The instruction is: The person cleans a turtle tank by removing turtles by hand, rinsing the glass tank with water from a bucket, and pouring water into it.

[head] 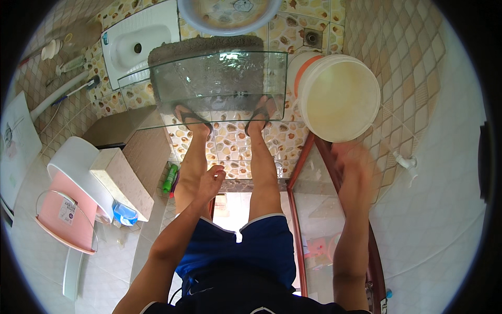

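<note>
My left hand [213, 178] hangs above my left thigh, its fingers loosely curled and apart, with nothing seen in it. My right hand [355, 157], blurred, is just below the rim of a white plastic bucket [339, 98]; whether it touches the bucket cannot be told. The bucket looks to hold pale yellowish liquid. Ahead of my feet stands a clear glass tank [219, 78] over a grey mat [204, 44]. My feet, in dark flip-flops, show beyond the tank's near edge. A large pale basin [231, 29] lies past the mat.
A squat toilet [137, 47] is at upper left, a floor drain [313, 38] at upper right. On the left are a cabinet [145, 145], a pink bucket [70, 212] and a green bottle [170, 178]. A wall tap [408, 161] and a red-framed glass door [317, 204] are on the right.
</note>
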Demonstrator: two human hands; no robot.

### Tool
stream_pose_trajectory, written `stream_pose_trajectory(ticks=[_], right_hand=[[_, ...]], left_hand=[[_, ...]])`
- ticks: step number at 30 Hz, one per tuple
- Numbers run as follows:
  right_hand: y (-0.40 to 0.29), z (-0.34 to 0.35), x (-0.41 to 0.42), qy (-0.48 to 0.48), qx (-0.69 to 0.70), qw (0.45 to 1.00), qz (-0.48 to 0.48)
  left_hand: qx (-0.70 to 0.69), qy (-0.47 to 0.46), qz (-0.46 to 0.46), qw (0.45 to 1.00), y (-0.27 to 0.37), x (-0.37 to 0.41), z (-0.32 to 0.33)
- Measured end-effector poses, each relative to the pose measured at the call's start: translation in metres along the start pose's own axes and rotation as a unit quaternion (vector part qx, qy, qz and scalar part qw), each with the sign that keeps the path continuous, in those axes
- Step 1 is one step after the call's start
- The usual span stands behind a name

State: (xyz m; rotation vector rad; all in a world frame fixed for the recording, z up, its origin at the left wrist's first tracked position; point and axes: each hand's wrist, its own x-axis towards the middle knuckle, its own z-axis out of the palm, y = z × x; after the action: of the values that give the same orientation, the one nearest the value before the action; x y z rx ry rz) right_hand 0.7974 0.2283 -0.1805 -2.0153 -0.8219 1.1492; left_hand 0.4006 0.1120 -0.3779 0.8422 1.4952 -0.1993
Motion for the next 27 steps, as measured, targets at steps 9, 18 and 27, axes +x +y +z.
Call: stream_pose_trajectory(ticks=[9, 18, 27], right_hand=[[0.307, -0.137, 0.081, 0.127, 0.612, 0.77, 0.13], [0.25, -0.112, 0.081, 0.033, -0.034, 0.952, 0.302], [0.242, -0.08, 0.079, -0.086, -0.534, 0.838, 0.075]], left_hand=[[-0.027, -0.012, -0.003, 1.0, 0.001, 0.003, -0.008], [-0.059, -0.022, -0.015, 0.998, -0.002, 0.004, -0.006], [0.027, -0.001, 0.054, 0.998, 0.027, 0.004, -0.006]])
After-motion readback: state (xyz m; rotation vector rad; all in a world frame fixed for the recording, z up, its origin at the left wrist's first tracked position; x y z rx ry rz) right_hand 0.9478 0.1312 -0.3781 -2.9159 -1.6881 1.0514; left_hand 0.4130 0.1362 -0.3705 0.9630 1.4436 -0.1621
